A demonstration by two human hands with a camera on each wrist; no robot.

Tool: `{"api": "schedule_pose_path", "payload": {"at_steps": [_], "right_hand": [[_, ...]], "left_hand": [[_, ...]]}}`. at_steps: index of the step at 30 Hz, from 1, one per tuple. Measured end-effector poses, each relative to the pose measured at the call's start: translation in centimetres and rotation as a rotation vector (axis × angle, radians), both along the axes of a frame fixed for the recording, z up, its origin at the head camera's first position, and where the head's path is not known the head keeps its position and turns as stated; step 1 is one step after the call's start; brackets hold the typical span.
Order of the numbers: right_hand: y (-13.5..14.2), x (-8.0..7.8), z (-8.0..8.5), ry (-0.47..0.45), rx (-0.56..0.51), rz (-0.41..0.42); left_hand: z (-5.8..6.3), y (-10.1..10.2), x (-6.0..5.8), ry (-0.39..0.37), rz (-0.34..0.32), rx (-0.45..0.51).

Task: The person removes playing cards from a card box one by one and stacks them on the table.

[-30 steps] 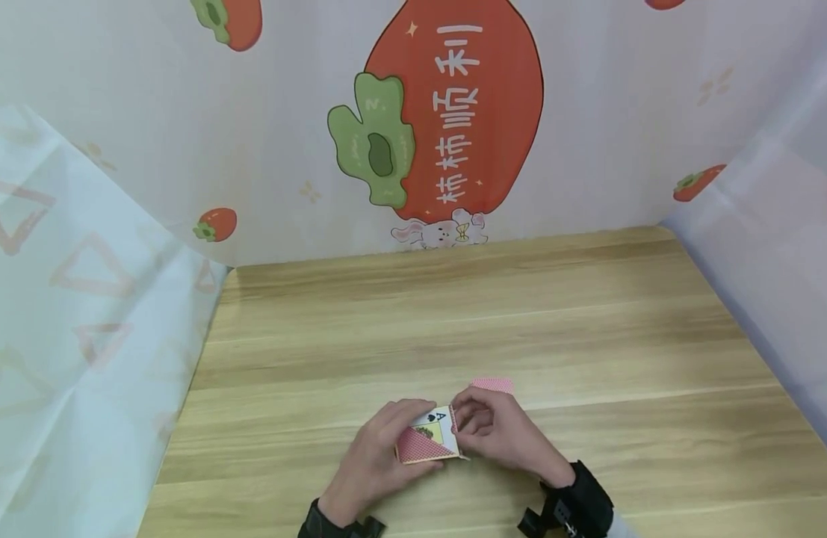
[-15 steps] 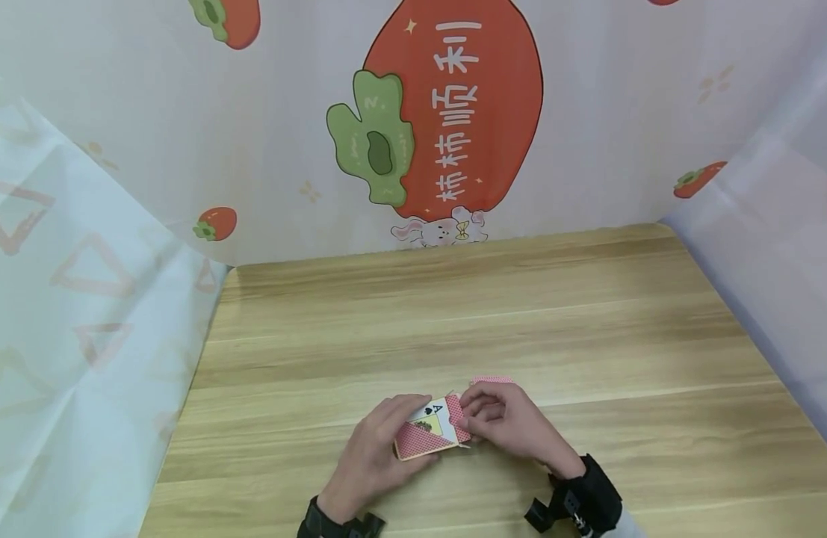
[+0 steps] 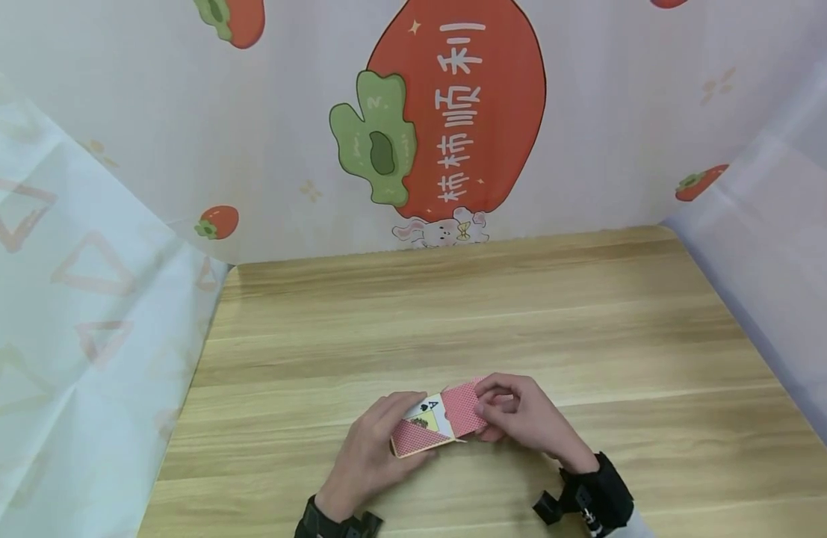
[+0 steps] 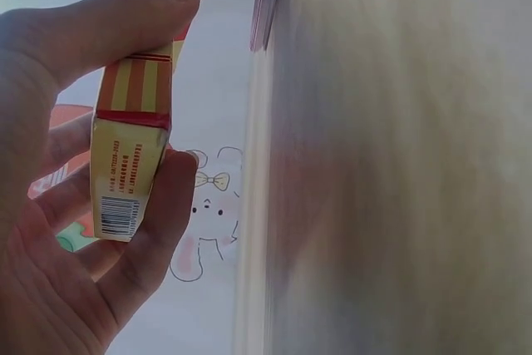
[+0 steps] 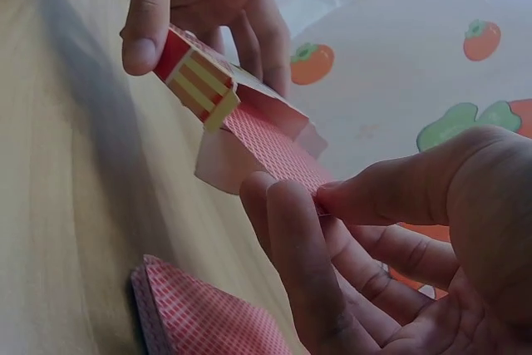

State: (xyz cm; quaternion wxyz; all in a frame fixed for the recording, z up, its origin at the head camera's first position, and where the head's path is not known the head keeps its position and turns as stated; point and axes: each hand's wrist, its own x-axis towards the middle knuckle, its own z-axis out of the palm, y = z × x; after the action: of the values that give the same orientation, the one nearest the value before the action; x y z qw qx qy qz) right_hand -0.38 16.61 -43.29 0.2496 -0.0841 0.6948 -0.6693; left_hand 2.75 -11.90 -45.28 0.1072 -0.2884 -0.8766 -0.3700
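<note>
My left hand (image 3: 369, 452) grips a card box (image 4: 133, 147), thumb on one narrow side and fingers around the other. In the head view its face shows an ace of spades picture and a red pattern; the left wrist view shows striped sides and a barcode on its bottom end. From the box's open end, with flaps spread, red-backed playing cards (image 3: 462, 409) stick out. My right hand (image 3: 530, 415) pinches their outer end between thumb and fingertips. Both hands hold box and cards above the table. How many cards are pinched, I cannot tell.
A stack of red-backed cards (image 5: 208, 313) lies on the wooden table (image 3: 521, 314) below the right hand; the head view hides most of it. Printed white cloth (image 3: 272, 134) stands along the back and both sides.
My right hand has moved right, drawing the red-backed cards farther out of the box. The left hand keeps its grip and has shifted slightly left and up.
</note>
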Motion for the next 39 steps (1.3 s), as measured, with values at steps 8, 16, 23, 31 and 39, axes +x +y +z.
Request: {"api": "schedule_pose_path", "payload": {"at_steps": [8,16,23,31,39], "right_hand": [[1.6,-0.1,-0.2,0.088,0.074,-0.021],[2.9,-0.3,-0.1,0.117,0.092,-0.049],[3.8,-1.0,0.0,0.144,0.138,-0.100],[4.5,-1.8,-0.4,0.058,0.156,-0.157],[4.4,-2.2,-1.7,0.079,0.232,-0.226]], "left_hand": [[-0.1,-0.2,0.3,-0.005,0.022,-0.016],[-0.4,-0.3,0.4,-0.033,0.029,-0.015],[-0.5,-0.4,0.0,-0.035,0.037,-0.020],[-0.4,-0.3,-0.3,-0.029,0.045,-0.034],[-0.3,-0.3,-0.5,-0.048,0.040,-0.045]]}}
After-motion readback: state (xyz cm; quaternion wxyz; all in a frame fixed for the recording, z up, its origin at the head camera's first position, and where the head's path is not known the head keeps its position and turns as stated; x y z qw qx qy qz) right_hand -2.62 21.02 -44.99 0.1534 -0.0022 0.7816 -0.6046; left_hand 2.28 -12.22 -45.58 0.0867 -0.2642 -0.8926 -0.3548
